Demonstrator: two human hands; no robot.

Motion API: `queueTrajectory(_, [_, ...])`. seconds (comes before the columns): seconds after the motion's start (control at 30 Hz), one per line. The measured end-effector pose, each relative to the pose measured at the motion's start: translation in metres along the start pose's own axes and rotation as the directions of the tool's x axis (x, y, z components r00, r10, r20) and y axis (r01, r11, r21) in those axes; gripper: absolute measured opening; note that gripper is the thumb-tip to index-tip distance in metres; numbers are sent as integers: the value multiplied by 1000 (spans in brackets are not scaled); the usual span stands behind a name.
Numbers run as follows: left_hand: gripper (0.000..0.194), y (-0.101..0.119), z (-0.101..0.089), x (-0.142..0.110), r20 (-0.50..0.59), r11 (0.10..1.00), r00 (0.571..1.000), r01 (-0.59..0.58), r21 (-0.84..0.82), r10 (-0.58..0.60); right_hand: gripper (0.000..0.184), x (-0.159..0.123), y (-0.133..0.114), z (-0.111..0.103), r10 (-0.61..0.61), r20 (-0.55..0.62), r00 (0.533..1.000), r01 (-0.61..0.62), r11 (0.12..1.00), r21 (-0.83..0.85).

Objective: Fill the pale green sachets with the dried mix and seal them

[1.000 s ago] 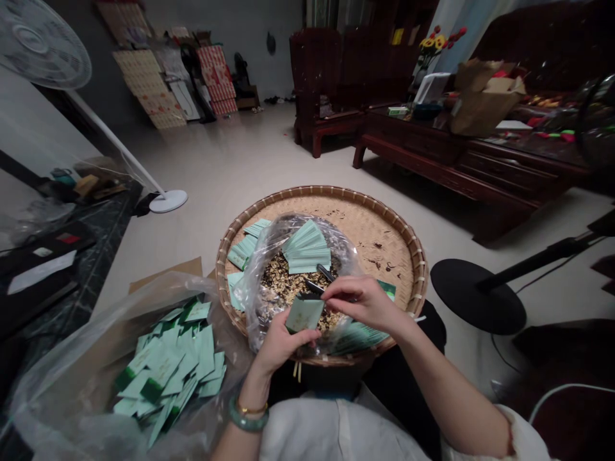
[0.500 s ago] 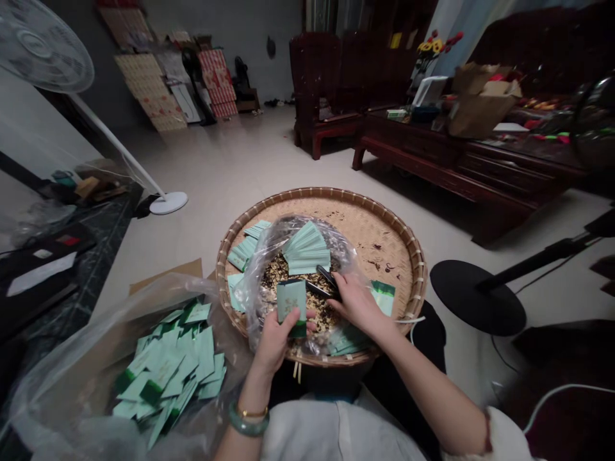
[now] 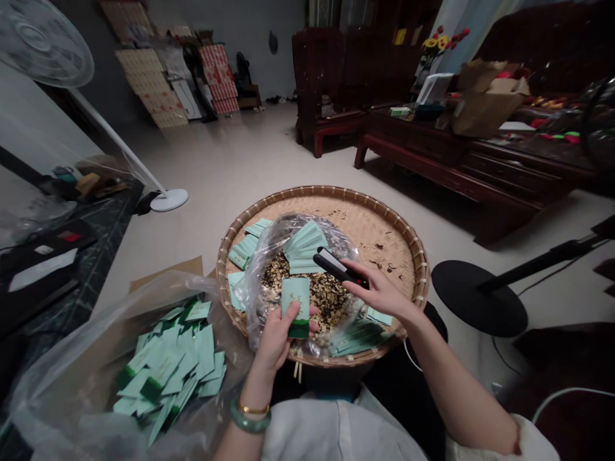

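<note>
Lying beneath both hands, the woven tray (image 3: 389, 224) bore an open plastic bag (image 3: 250, 291) of loose dried mix (image 3: 329, 301) near its middle. Above that part of the tray, the right hand (image 3: 382, 291), fingers closed round a black clamp-like tool (image 3: 336, 266), had just raised it. Over the tray's near side, the left hand (image 3: 276, 336) pinched a pale green packet (image 3: 296, 293), apart from the tool, so no clamping seemed under way.
</note>
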State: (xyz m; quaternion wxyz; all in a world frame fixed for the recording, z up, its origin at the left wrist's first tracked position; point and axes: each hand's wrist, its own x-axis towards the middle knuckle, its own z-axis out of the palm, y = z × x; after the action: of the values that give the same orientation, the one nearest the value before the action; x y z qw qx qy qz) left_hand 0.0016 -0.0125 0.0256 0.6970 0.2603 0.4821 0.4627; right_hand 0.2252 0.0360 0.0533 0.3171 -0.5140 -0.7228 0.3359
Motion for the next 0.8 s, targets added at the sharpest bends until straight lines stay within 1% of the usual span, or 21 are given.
queueTrajectory(0.07, [49, -1, 1, 1, 19, 999, 1000, 9, 32, -9, 52, -3, -14, -10, -13, 133, 991, 12, 1000, 8])
queueTrajectory(0.13, [49, -1, 2, 2, 42, 998, 999, 13, 66, -16, 52, -3, -25, -13, -14, 250, 968, 13, 1000, 2])
queueTrajectory(0.2, [48, -1, 3, 1, 70, 994, 997, 16, 105, -23, 51, -2, -31, -11, -21, 314, 949, 23, 1000, -3])
queueTrajectory(0.3, [47, -1, 4, -1, 92, 986, 995, 15, 168, -31, 45, 1, -36, -6, -29, 334, 942, 34, 999, -9])
queueTrajectory(0.43, [45, 2, 5, -2, 80, 974, 997, 2, 227, -21, 38, 4, -37, -2, -19, 344, 939, 10, 1000, 27])
queueTrajectory(0.63, [44, 5, 2, -1, 89, 960, 995, 12, 280, -38, 38, 2, -30, 5, 22, 295, 955, -62, 990, 127])
queueTrajectory(0.7, [44, 7, 1, 0, 98, 956, 994, 15, 294, -46, 40, 2, -27, 8, 54, 303, 952, -107, 981, 163])
queueTrajectory(0.8, [42, 9, -1, 1, 118, 955, 991, 26, 296, -63, 45, 4, -22, 10, 135, 356, 925, -236, 937, 258])
